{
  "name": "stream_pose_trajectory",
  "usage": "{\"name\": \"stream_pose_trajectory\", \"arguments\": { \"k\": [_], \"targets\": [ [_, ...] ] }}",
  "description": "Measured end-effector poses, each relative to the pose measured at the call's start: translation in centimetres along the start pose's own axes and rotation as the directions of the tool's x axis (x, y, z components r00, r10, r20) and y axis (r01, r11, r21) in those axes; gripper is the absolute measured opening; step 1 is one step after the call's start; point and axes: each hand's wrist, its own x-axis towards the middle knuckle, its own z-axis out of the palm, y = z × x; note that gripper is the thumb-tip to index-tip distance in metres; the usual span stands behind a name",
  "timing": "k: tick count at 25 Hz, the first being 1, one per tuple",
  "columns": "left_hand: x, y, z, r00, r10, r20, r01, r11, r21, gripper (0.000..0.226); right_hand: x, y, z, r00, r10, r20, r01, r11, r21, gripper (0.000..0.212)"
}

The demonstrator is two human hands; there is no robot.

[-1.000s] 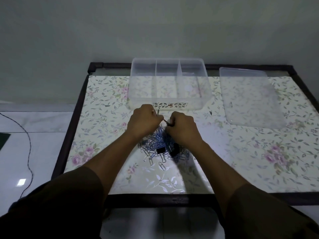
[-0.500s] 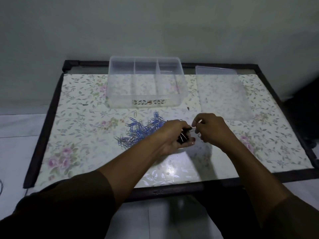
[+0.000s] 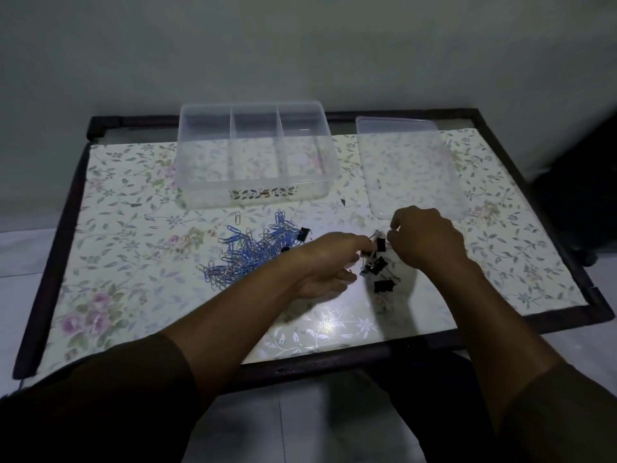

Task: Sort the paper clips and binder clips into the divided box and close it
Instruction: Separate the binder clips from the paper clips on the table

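Note:
A clear divided box (image 3: 254,196) with three compartments stands open at the back of the table, with nothing in it. Its clear lid (image 3: 414,168) lies flat to the right. A tangle of blue and silver paper clips (image 3: 245,253) lies in front of the box, with one black binder clip (image 3: 302,234) at its right edge. Several black binder clips (image 3: 379,266) lie in a small group to the right of the pile. My left hand (image 3: 329,265) reaches at them, fingers spread. My right hand (image 3: 425,242) pinches the top binder clip (image 3: 380,244) of the group.
The table (image 3: 500,262) has a floral cover and a dark raised frame (image 3: 334,364). A wall stands right behind it. One loose paper clip (image 3: 238,216) lies near the box front. A dark object (image 3: 581,195) stands beyond the right edge.
Both hands left the paper clip pile and moved right with binder clips. My left hand has let its binder clips down onto the table. The camera view shifted left.

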Motion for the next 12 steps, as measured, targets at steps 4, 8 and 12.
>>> {"name": "stream_pose_trajectory", "arguments": {
  "k": [4,8,12],
  "targets": [
    [-1.5,0.8,-4.2,0.944,0.264,-0.197,-0.215,0.946,0.242,0.023,0.0,-2.0,0.2,0.984,-0.168,-0.052,0.172,0.980,0.101,0.026],
    [-3.9,0.2,-9.0,0.808,0.495,-0.320,-0.157,0.703,0.693,0.011,0.0,-5.9,0.9,0.914,-0.391,0.111,0.367,0.911,0.189,0.022],
    [-5.5,-1.9,-11.1,0.828,0.496,-0.261,-0.015,0.484,0.875,0.015,-1.5,-9.1,1.9,0.834,-0.487,0.259,0.478,0.873,0.102,0.026]
  ]
}}
